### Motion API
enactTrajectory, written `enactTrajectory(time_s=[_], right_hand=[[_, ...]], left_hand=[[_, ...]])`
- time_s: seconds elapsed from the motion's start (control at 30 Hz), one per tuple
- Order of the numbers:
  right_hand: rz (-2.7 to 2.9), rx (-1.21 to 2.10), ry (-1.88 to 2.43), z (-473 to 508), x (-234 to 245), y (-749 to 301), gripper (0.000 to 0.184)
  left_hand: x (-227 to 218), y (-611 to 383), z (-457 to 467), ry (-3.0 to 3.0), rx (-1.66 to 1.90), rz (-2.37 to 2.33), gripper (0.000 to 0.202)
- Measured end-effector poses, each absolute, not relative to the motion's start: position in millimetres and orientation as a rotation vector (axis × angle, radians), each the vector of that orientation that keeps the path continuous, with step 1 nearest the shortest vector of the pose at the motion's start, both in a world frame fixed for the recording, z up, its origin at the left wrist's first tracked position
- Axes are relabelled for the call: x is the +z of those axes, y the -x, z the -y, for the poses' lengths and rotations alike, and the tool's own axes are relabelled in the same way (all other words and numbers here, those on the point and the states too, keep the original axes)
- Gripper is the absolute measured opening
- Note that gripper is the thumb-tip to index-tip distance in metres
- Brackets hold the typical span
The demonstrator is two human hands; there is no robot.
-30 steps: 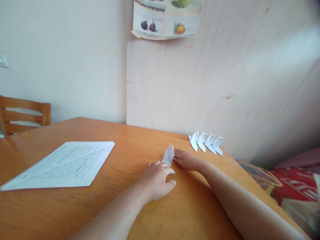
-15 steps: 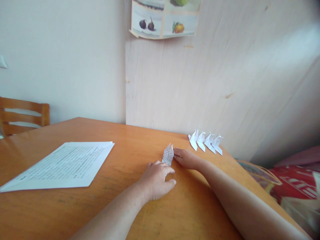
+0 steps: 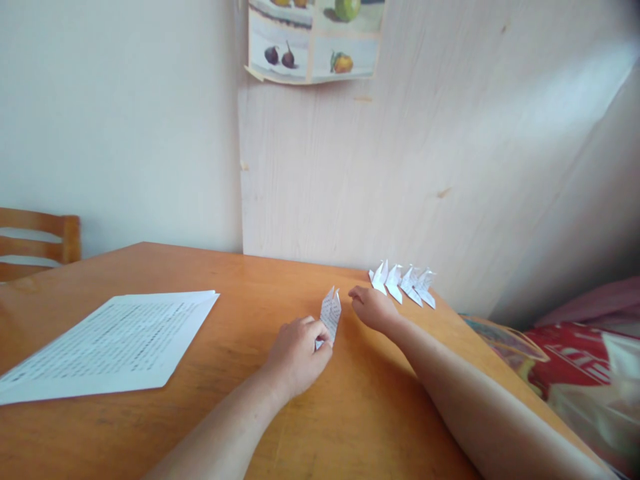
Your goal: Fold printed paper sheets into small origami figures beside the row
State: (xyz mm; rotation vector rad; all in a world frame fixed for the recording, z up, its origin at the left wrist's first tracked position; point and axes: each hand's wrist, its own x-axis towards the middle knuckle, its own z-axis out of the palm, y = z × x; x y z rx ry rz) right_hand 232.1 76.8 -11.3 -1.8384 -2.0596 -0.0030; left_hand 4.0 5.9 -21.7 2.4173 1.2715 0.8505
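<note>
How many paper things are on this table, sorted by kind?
Row of folded pieces: 4
Folded piece pinched by the left hand: 1
Stack of printed sheets: 1
Total: 6

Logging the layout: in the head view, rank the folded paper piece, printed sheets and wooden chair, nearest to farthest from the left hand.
1. folded paper piece, held by the left hand.
2. printed sheets, left on the table.
3. wooden chair, far left behind the table.
</note>
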Motion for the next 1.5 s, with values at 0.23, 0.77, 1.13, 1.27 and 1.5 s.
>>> enactTrajectory(time_s=[0.23, 0.77, 1.13, 1.27, 1.5], right_hand=[[1.783, -0.147, 1.585, -55.7, 23.5, -215.2, 0.03], [2.644, -0.219, 1.723, 30.4, 12.3, -136.7, 0.036], [2.459, -0.117, 1.879, -20.2, -8.5, -181.5, 0.041], [2.411, -0.083, 1.941, -46.9, -10.0, -205.4, 0.04], [2.307, -0.069, 2.067, -79.1, -10.9, -231.9, 0.042]], left_hand=[[-28.5, 5.6, -24.3, -2.075, 0.911, -1.573, 0.013], [-34.7, 6.7, -32.4, -1.988, 0.847, -1.696, 0.016], [-30.5, 5.8, -29.2, -2.106, 0.753, -1.727, 0.021], [-30.8, 5.7, -29.0, -2.117, 0.751, -1.713, 0.021], [-31.6, 6.2, -28.4, -2.118, 0.741, -1.702, 0.02]])
